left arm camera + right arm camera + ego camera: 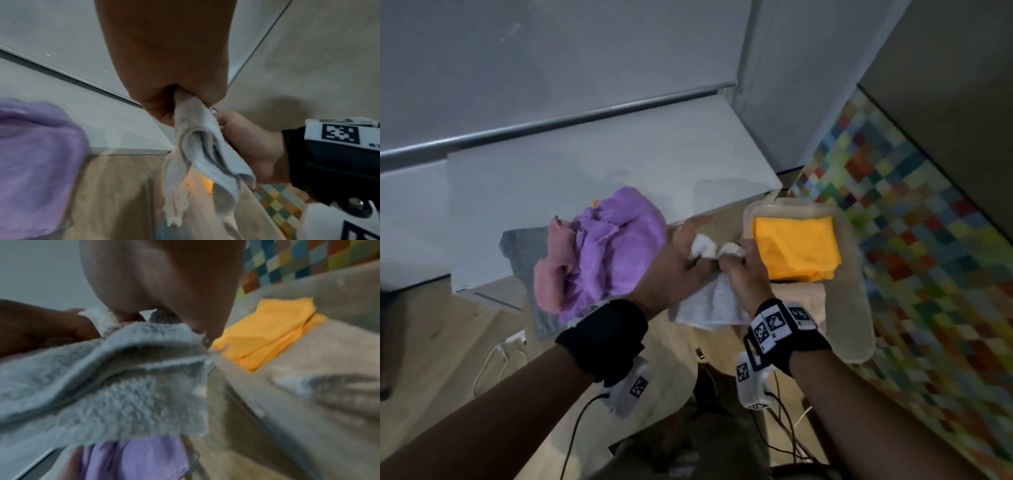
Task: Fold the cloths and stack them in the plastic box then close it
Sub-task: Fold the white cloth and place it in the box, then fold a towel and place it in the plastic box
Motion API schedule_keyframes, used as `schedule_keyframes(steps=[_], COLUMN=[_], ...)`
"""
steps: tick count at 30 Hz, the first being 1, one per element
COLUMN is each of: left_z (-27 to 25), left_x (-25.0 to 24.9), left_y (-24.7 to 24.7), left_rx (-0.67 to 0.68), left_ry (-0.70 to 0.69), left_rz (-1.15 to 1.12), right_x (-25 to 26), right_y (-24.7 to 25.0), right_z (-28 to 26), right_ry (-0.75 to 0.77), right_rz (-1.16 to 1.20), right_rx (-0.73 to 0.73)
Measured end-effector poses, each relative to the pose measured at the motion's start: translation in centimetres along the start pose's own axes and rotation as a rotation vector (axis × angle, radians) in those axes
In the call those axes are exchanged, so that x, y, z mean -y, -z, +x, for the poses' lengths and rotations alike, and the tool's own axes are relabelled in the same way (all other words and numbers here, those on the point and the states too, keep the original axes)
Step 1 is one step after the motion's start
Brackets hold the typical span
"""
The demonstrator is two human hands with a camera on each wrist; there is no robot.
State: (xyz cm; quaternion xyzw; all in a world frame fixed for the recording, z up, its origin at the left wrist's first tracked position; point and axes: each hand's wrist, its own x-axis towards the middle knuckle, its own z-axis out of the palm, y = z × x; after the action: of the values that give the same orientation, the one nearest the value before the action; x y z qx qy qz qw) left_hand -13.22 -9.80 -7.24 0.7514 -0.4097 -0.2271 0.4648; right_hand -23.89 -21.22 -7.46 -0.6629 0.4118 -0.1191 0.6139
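Observation:
Both hands hold one white cloth [714, 303] in the air between the pile and the box. My left hand [681, 260] grips its upper edge, and my right hand [739, 263] pinches the edge right beside it; the rest hangs down bunched. The left wrist view shows the white cloth [197, 146] running out of my closed left fist. In the right wrist view the white cloth [115, 382] fills the lower left. A folded orange cloth [796, 248] lies inside the clear plastic box [856, 301] on the right. A crumpled purple cloth [616, 246], a pink cloth [549, 274] and a grey cloth [527, 253] lie piled on the left.
The pile rests on a low white shelf [585, 161] against a white wall. A multicoloured checkered rug [928, 222] lies beyond the box. Wooden floor [448, 342] and loose cables [787, 431] are below my arms. I cannot see a lid.

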Motion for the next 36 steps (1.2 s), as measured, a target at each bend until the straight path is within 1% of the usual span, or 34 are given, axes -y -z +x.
schedule_keyframes(steps=[3, 6, 8, 10, 12, 14, 15, 17, 19, 21, 23, 25, 27, 28, 29, 31, 32, 34, 36], left_z=[1.7, 3.0, 3.5, 3.7, 4.0, 4.6, 5.0, 5.2, 5.5, 5.8, 6.1, 6.4, 6.8, 6.9, 6.9, 6.6, 6.3, 5.4, 4.7], left_x=[-1.1, -1.5, -2.1, -2.6, -2.2, -1.4, -1.0, -0.8, -0.7, -0.7, -0.9, -1.4, -1.9, -2.4, -2.6, -2.8, -2.8, -2.7, -2.8], left_y=[-3.5, -7.2, -9.3, -11.4, -13.4, -15.0, -15.7, -16.7, -17.3, -17.5, -17.5, -17.3, -17.1, -16.9, -16.6, -16.2, -16.1, -16.1, -16.2], left_rx=[0.074, 0.163, 0.230, 0.310, 0.401, 0.502, 0.540, 0.539, 0.513, 0.493, 0.457, 0.426, 0.399, 0.391, 0.410, 0.537, 0.609, 0.651, 0.666], left_ry=[-0.056, -0.155, -0.168, -0.095, 0.018, 0.130, 0.162, 0.173, 0.163, 0.135, 0.153, 0.192, 0.216, 0.194, 0.145, -0.009, -0.079, -0.152, -0.175], left_rz=[-0.005, -0.030, -0.047, -0.028, 0.033, 0.167, 0.265, 0.415, 0.531, 0.627, 0.626, 0.584, 0.545, 0.537, 0.567, 0.711, 0.798, 0.901, 0.930], right_x=[0.0, -0.8, -2.1, -4.0, -6.0, -7.9, -8.8, -10.2, -11.2, -11.5, -11.3, -11.1, -10.8, -10.5, -10.4, -9.9, -9.9, -10.4, -10.9], right_y=[4.4, 8.7, 11.1, 12.9, 14.2, 15.2, 15.5, 15.9, 16.3, 16.7, 16.9, 16.9, 16.8, 16.6, 16.4, 15.4, 15.1, 14.6, 14.5], right_z=[-0.2, 0.1, 1.0, 1.9, 2.8, 3.4, 3.7, 4.0, 4.2, 4.1, 4.0, 3.9, 4.1, 4.3, 4.5, 4.6, 4.6, 4.4, 4.3], right_ry=[-0.006, -0.041, -0.072, -0.107, -0.136, -0.163, -0.157, -0.170, -0.206, -0.225, -0.165, -0.070, -0.015, 0.001, 0.017, 0.005, -0.035, -0.085, -0.079], right_rz=[-0.049, -0.152, -0.219, -0.281, -0.349, -0.422, -0.471, -0.636, -0.818, -0.936, -1.020, -0.988, -0.825, -0.747, -0.691, -0.713, -0.723, -0.689, -0.690], right_rx=[-0.079, -0.131, -0.158, -0.174, -0.151, -0.080, -0.033, 0.058, 0.103, 0.093, 0.040, -0.014, -0.006, 0.039, 0.104, 0.285, 0.348, 0.373, 0.338])
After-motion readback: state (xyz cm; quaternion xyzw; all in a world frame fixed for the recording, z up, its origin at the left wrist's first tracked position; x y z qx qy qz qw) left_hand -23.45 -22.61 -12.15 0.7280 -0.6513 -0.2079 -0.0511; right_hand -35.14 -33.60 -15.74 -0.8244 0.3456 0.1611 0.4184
